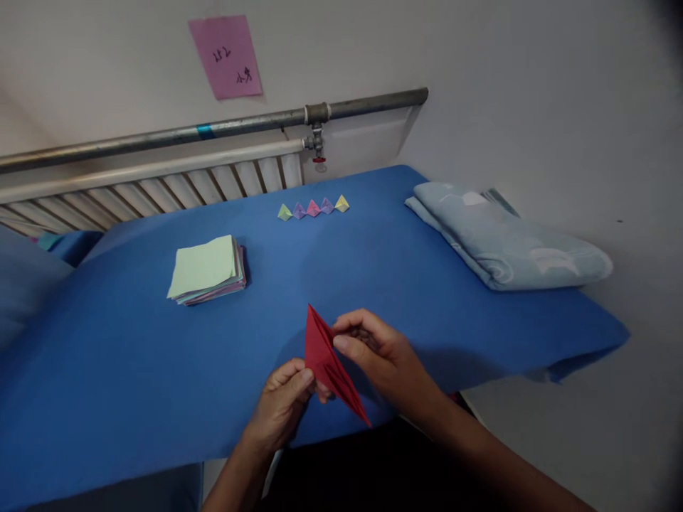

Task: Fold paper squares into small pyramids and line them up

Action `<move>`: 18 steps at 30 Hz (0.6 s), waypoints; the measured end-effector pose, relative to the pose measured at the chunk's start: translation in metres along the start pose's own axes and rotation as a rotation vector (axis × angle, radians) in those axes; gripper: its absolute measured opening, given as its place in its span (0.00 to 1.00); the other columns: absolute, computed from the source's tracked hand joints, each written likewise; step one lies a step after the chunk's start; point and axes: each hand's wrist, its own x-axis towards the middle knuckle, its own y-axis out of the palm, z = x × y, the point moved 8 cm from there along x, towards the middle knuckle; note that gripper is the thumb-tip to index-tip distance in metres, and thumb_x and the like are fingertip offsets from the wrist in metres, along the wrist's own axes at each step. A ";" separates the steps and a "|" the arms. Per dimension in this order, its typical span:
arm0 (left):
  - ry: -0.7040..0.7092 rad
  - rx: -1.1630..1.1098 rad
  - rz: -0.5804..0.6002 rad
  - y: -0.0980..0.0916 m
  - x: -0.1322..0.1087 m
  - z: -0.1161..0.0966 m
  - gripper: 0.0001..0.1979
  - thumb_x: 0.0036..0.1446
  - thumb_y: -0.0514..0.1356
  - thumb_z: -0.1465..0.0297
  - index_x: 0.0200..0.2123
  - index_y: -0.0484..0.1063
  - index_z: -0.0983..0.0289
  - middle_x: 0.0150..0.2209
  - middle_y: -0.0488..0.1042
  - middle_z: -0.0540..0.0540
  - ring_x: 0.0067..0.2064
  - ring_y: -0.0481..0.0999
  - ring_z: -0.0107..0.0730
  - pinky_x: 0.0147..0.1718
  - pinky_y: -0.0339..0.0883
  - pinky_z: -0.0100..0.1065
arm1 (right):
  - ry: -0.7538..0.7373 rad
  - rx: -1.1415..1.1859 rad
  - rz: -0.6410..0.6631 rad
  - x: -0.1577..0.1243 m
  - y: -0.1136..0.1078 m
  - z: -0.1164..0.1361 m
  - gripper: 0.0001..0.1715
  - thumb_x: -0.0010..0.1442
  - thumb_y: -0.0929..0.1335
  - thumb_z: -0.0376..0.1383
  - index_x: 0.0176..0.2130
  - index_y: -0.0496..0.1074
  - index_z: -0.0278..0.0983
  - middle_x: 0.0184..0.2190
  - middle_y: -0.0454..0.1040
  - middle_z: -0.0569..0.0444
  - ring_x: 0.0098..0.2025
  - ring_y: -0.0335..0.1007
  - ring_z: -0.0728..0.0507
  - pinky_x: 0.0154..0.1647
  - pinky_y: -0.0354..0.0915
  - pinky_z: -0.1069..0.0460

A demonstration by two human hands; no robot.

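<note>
A folded red paper (326, 359), long and pointed, is held above the near edge of the blue table (128, 355). My left hand (280, 407) pinches its lower left edge from below. My right hand (376, 352) grips its right side, fingers curled against the fold. Further back on the cloth lies a stack of coloured paper squares (207, 270), light green on top. A row of several small folded paper shapes (314, 208), green, purple, pink and yellow, stands near the table's far edge.
A folded light-blue blanket (506, 238) lies at the right of the table. Behind run a metal pipe (213, 129) with a red valve and a white radiator (149, 186). A pink note (227, 55) hangs on the wall.
</note>
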 end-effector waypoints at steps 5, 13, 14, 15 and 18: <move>-0.004 0.005 0.040 0.005 -0.001 0.000 0.14 0.48 0.68 0.59 0.24 0.75 0.64 0.22 0.74 0.50 0.26 0.71 0.27 0.32 0.65 0.30 | -0.015 -0.056 -0.076 0.004 -0.005 -0.003 0.09 0.57 0.67 0.39 0.40 0.71 0.40 0.35 0.73 0.54 0.37 0.69 0.46 0.41 0.66 0.50; 0.004 0.056 0.033 0.002 0.000 0.003 0.15 0.48 0.67 0.58 0.24 0.75 0.65 0.22 0.74 0.50 0.27 0.71 0.27 0.34 0.65 0.31 | 0.058 -0.066 -0.054 0.004 -0.003 -0.008 0.10 0.56 0.66 0.36 0.40 0.70 0.39 0.35 0.73 0.55 0.38 0.69 0.47 0.41 0.65 0.50; 0.006 0.064 0.035 0.002 0.001 0.003 0.15 0.48 0.67 0.58 0.25 0.75 0.65 0.22 0.74 0.50 0.27 0.71 0.27 0.34 0.65 0.31 | 0.064 -0.053 -0.043 0.004 -0.002 -0.008 0.09 0.56 0.66 0.35 0.40 0.70 0.39 0.34 0.72 0.55 0.38 0.69 0.47 0.41 0.66 0.50; 0.009 0.072 0.040 0.001 0.001 0.003 0.14 0.49 0.67 0.59 0.25 0.75 0.65 0.23 0.74 0.51 0.27 0.72 0.28 0.34 0.65 0.31 | 0.063 -0.044 -0.039 0.004 -0.003 -0.007 0.09 0.55 0.65 0.34 0.40 0.69 0.38 0.34 0.72 0.55 0.38 0.69 0.47 0.41 0.66 0.50; 0.013 0.107 0.062 0.002 0.000 0.002 0.13 0.52 0.66 0.60 0.26 0.76 0.65 0.24 0.76 0.52 0.29 0.73 0.28 0.35 0.65 0.31 | 0.061 -0.064 -0.034 0.006 -0.006 -0.006 0.12 0.52 0.64 0.31 0.40 0.69 0.39 0.35 0.73 0.55 0.38 0.69 0.47 0.41 0.66 0.50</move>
